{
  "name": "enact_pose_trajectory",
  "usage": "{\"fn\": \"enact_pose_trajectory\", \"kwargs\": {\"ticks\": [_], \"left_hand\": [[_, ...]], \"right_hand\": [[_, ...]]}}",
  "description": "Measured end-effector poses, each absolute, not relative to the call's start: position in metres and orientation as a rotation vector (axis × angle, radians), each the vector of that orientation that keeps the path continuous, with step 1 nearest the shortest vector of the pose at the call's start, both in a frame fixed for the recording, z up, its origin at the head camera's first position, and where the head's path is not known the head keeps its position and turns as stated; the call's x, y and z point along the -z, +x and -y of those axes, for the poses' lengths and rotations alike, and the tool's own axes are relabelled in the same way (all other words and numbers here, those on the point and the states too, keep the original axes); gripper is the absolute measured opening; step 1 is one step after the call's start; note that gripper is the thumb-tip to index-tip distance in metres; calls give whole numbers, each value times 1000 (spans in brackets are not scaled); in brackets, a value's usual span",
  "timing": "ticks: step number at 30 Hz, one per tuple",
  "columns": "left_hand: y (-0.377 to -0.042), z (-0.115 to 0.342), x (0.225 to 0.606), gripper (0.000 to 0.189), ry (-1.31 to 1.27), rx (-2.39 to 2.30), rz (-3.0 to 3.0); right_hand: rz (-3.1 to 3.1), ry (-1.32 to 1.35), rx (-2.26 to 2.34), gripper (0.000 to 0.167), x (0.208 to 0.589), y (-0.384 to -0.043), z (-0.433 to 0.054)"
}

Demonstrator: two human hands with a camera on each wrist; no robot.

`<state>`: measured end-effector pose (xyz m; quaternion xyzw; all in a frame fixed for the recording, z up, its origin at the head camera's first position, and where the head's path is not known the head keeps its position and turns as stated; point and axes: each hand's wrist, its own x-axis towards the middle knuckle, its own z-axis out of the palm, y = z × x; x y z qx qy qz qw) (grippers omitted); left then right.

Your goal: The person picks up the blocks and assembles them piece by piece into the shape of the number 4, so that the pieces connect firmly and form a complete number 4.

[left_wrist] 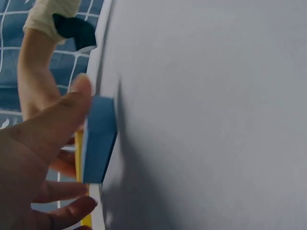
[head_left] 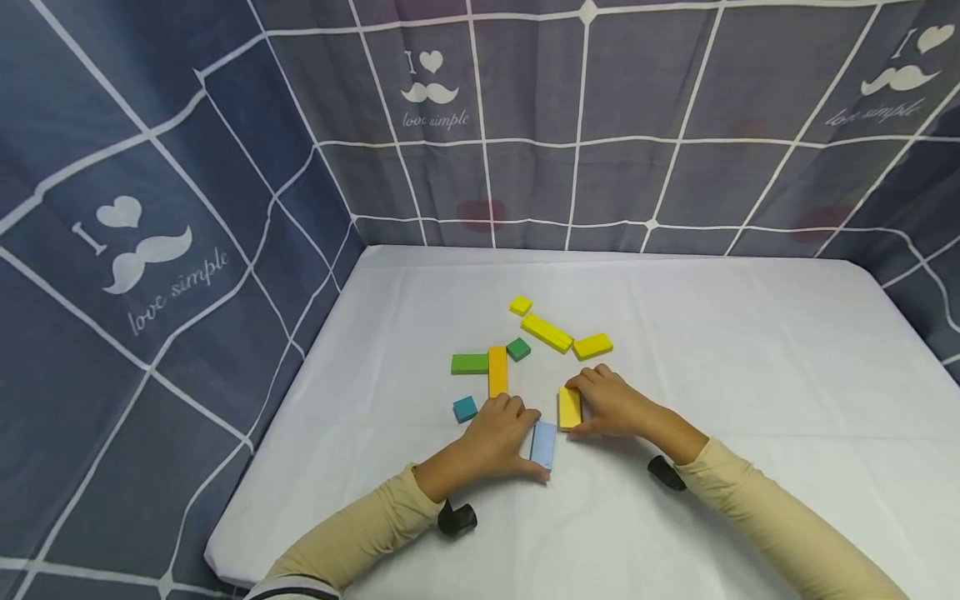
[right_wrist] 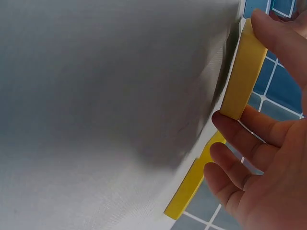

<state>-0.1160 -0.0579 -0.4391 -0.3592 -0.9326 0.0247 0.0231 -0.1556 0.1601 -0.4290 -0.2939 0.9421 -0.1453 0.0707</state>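
Note:
My left hand spans a light blue block, thumb at its near end and fingertips at its far end. The left wrist view shows that blue block between thumb and fingers. To its right, my right hand pinches a yellow block by its two ends. Seen from the right wrist, thumb and fingertips touch opposite ends of this yellow block. A narrow gap parts the blue and yellow blocks. An orange block stretches just beyond the left fingers, its near end close to them.
A small teal block lies left of the left hand. Beyond are a green block, a dark green one, a long yellow block, a shorter one and a small yellow one. Grey curtains surround the white table.

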Motion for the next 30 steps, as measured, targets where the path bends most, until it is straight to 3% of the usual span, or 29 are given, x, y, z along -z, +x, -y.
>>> {"fn": "enact_pose_trajectory", "kwargs": {"ticks": [14, 30], "left_hand": [[-117, 66, 434, 78, -1167, 54, 2927], [-112, 64, 442, 74, -1171, 105, 2850]], "right_hand": [[-2779, -889, 464, 78, 427, -156, -164], [-2691, -960, 617, 63, 436, -160, -173]]}}
